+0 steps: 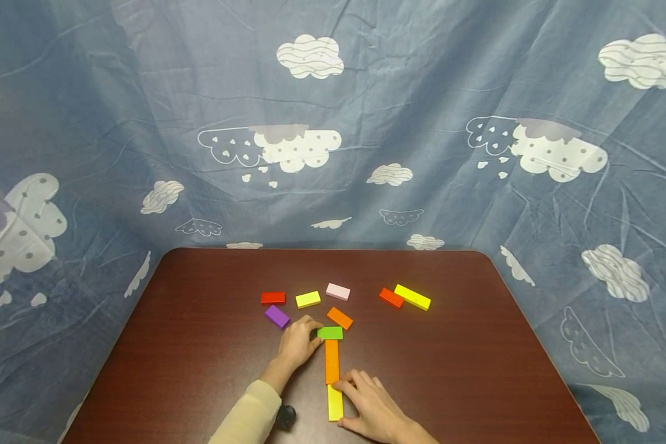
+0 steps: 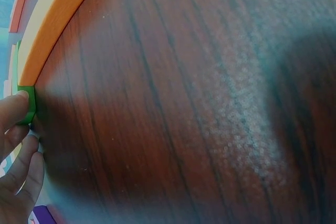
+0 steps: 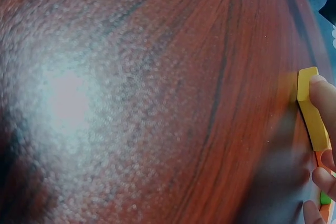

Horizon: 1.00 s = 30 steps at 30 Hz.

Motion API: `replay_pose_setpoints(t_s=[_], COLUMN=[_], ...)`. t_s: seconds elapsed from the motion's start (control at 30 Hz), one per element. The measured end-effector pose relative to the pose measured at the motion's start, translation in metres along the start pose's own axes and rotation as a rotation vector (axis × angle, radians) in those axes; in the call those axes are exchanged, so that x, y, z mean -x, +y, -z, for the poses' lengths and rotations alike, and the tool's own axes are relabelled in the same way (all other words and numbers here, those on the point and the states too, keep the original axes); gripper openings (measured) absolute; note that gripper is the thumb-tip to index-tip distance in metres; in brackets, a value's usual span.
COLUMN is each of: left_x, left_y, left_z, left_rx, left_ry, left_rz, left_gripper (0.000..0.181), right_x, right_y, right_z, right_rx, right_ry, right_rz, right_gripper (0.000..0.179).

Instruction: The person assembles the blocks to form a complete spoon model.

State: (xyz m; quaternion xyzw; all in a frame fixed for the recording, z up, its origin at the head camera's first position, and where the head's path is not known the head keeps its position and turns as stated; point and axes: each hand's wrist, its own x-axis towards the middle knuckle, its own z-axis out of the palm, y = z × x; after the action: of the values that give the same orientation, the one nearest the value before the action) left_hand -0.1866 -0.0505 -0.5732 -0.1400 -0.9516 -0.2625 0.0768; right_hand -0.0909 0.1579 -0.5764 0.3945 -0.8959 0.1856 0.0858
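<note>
A long orange block (image 1: 332, 362) and a long yellow block (image 1: 335, 403) lie end to end in a line on the table. Across the far end of the orange one lies a short green block (image 1: 330, 333), forming a T. My left hand (image 1: 298, 343) pinches the left end of the green block between thumb and fingers. My right hand (image 1: 374, 407) holds the yellow block lengthwise, thumb (image 3: 321, 90) at its near end and a fingertip by its joint with the orange block. A short orange block (image 1: 340, 318) lies just beyond the green one.
Farther back lie a purple block (image 1: 277, 317), a red block (image 1: 273, 298), a short yellow block (image 1: 308, 300) and a pink block (image 1: 338, 291). To the right, another red block (image 1: 391, 298) touches a long yellow one (image 1: 412, 297). A cloud-patterned curtain (image 1: 355, 203) surrounds the table.
</note>
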Motion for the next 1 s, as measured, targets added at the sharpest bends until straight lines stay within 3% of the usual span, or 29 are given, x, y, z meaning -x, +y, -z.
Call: replay_pose_setpoints(t_s=[0.67, 1.0], left_x=[0.0001, 0.0012], left_y=[0.0028, 0.0040], left_z=[0.0016, 0.0023], left_rx=[0.006, 0.012], left_ry=[-0.005, 0.003], left_rz=[0.019, 0.015], left_gripper=[0.026, 0.026], right_x=[-0.0014, -0.0014], right_y=[-0.0017, -0.0021], right_z=[0.0036, 0.0041], right_rx=[-0.033, -0.012], right_ry=[-0.086, -0.069], right_rz=[-0.010, -0.006], right_gripper=[0.055, 0.055])
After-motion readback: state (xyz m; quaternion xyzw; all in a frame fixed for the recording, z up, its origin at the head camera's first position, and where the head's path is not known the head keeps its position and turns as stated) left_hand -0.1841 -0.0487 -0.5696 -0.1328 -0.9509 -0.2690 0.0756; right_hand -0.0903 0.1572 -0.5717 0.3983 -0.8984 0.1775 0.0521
